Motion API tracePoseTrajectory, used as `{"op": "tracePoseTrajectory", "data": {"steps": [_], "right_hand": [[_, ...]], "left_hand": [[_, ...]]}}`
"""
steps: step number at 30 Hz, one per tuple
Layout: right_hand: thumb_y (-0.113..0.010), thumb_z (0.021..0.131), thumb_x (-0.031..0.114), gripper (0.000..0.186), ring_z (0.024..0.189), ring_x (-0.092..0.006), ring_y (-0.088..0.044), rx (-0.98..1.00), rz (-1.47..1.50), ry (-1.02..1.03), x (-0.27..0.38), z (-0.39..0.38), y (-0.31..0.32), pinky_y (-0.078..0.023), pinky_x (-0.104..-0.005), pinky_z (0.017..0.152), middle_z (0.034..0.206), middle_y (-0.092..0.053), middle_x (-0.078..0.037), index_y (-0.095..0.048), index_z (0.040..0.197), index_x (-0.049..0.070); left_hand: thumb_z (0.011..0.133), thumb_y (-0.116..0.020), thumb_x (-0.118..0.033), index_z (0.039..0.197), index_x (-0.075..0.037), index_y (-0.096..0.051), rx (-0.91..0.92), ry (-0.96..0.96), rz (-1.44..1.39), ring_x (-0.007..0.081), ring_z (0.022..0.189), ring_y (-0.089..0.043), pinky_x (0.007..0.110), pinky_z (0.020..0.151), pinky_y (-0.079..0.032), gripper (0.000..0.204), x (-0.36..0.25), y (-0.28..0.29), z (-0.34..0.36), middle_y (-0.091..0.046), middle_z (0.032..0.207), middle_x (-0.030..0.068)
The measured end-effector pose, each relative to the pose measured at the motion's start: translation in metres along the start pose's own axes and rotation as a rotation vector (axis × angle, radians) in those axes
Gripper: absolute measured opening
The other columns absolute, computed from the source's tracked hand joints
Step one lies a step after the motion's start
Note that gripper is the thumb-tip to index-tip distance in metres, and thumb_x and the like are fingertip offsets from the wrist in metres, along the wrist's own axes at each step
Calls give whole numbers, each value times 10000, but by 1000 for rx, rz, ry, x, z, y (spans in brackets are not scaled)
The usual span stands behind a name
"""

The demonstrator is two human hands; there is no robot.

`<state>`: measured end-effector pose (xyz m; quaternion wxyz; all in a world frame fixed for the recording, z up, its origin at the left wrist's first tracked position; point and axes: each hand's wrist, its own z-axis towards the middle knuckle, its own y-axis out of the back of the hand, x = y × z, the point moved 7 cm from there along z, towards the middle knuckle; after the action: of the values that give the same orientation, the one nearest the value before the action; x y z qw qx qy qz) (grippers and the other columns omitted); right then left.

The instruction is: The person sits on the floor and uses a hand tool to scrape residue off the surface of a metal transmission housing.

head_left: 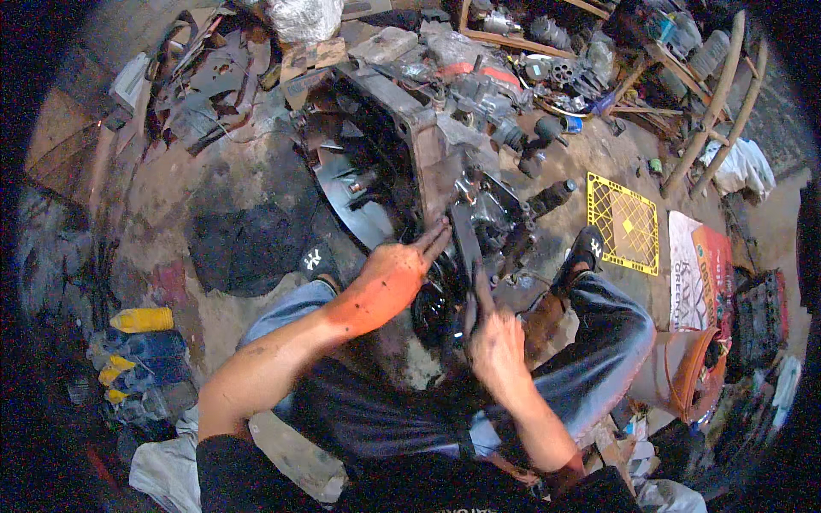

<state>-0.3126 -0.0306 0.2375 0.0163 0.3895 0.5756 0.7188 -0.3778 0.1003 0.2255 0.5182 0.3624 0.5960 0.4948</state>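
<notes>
A large metal housing [432, 162], apparently a gearbox casing, stands tilted on the floor between my legs. On its left side is a wide, dark, hollow bell-shaped opening. My left hand [398, 267] rests against the near part of the housing, two blackened fingers stretched along its face. Beside a long dark flange [468, 248] is my right hand [499, 346], slightly blurred, with its fingers curled. From it a slender dark shape extends up along the flange; whether this is a tool or a greasy finger is unclear. Shiny, oily parts lie right of the flange.
A yellow plastic grid [623, 224] and a printed sack [701, 269] lie to the right, near a brown bucket-like container [684, 372]. Yellow-capped bottles [141, 321] stand at left. Metal parts [564, 68] crowd the back. A dark cloth [244, 248] lies left of the housing.
</notes>
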Motion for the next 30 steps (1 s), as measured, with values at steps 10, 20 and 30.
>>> {"op": "tracePoseTrajectory", "data": {"steps": [10, 20, 30], "right_hand": [[-482, 914, 123, 528, 617, -407, -621, 171, 178, -118, -2, 17, -8, -492, -486, 535, 732, -606, -293, -313, 1411, 63], [-473, 921, 80, 450, 693, -431, -612, 119, 124, -71, -4, 18, -11, -461, -485, 630, 782, -576, -316, -392, 1361, 26], [-496, 915, 83, 468, 586, -421, -606, 46, 29, -38, -1, 8, -7, -506, -440, 564, 691, -607, -268, -394, 1371, 54]], "left_hand": [[738, -542, -31, 1381, -63, -379, 17, 23, 40, 293, 661, -633, 390, 595, -529, 664, 2, 1, -2, -412, 1414, 102], [729, -526, -11, 1346, -123, -449, -5, -15, 97, 289, 720, -654, 396, 617, -541, 631, 4, 5, 2, -444, 1385, 98], [759, -568, -57, 1358, -168, -436, -17, -55, 141, 270, 664, -647, 376, 577, -532, 623, 3, 4, 2, -500, 1338, 63]]}}
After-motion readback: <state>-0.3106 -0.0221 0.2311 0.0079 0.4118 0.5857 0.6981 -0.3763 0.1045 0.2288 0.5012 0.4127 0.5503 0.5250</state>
